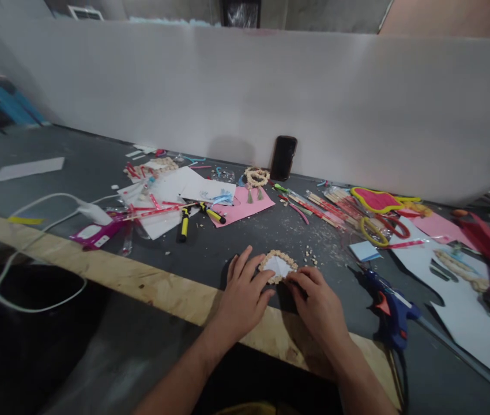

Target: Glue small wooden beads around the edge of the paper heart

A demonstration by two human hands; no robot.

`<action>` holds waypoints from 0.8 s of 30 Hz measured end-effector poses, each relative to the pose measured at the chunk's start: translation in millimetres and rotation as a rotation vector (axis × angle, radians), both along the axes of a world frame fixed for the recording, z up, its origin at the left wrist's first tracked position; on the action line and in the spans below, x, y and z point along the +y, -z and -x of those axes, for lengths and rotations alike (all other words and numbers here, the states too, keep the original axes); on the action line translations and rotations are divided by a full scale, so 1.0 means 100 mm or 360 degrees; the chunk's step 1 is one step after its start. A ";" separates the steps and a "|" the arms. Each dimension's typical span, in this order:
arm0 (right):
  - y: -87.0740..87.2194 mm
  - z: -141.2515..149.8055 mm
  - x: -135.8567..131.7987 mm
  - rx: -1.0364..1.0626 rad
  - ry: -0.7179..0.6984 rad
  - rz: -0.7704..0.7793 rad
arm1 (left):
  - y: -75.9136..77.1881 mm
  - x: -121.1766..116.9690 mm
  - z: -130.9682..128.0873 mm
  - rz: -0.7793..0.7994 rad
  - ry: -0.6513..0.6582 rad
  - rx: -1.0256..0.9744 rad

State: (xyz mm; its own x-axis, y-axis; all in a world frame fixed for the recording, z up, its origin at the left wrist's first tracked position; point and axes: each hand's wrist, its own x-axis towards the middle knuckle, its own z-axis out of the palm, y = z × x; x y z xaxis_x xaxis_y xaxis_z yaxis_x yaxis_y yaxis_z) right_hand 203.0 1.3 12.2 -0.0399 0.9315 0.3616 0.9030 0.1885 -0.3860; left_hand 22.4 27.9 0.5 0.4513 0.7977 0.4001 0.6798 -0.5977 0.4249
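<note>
A small white paper piece (pixel 278 265) with a border of tan, bead-like bits (pixel 283 253) lies on the dark tabletop between my hands. My left hand (pixel 245 291) rests at its left side with fingers spread; the thumb and index finger touch the edge. At the right edge, the fingers of my right hand (pixel 315 295) are pinched together against the border. Whatever those fingertips hold is hidden. Loose tan bits (pixel 309 255) are scattered just beyond my right hand.
A blue glue gun (pixel 394 311) lies to the right, beside cut white paper (pixel 472 328). Yellow-black cutters (pixel 184 225), pink paper (pixel 245 207) and a purple packet (pixel 98 231) lie further left. A phone (pixel 283 157) leans on the white wall. A white cable (pixel 24 253) hangs over the wooden edge (pixel 162 294).
</note>
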 end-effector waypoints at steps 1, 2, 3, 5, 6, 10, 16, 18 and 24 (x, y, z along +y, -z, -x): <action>0.00 0.00 0.00 0.0008 0.0000 0.0003 | 0.00 0.00 0.00 0.0000 0.0003 0.0001; 0.00 0.00 0.00 0.0017 -0.0001 0.0006 | -0.01 0.00 0.00 0.0004 0.0008 0.0006; 0.01 0.00 -0.01 0.0026 0.0000 0.0008 | -0.01 0.00 0.00 0.0009 0.0013 0.0012; 0.01 -0.01 0.00 0.0046 0.0002 0.0008 | -0.03 0.00 0.00 0.0022 0.0023 0.0030; 0.02 -0.01 0.00 0.0058 0.0002 0.0006 | -0.04 -0.01 0.00 0.0030 0.0029 0.0042; 0.07 -0.08 0.00 0.0116 0.0015 -0.0018 | -0.08 -0.03 0.00 0.0048 0.0071 0.0116; 0.09 -0.11 0.00 0.0171 0.0025 -0.0013 | -0.14 -0.08 -0.02 0.0012 0.0209 0.0239; 0.08 -0.10 -0.01 0.0180 0.0020 -0.0012 | -0.15 -0.09 -0.03 0.0008 0.0234 0.0272; 0.04 -0.08 -0.01 0.0200 0.0021 -0.0013 | -0.14 -0.09 -0.04 0.0005 0.0234 0.0335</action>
State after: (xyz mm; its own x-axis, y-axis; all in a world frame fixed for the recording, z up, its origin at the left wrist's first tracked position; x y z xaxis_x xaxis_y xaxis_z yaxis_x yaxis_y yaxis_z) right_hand 210.6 0.7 8.1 0.0187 0.9286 0.3706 0.8500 0.1804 -0.4950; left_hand 26.4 19.0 14.1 0.6357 0.7183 0.2826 0.6594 -0.6957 0.2849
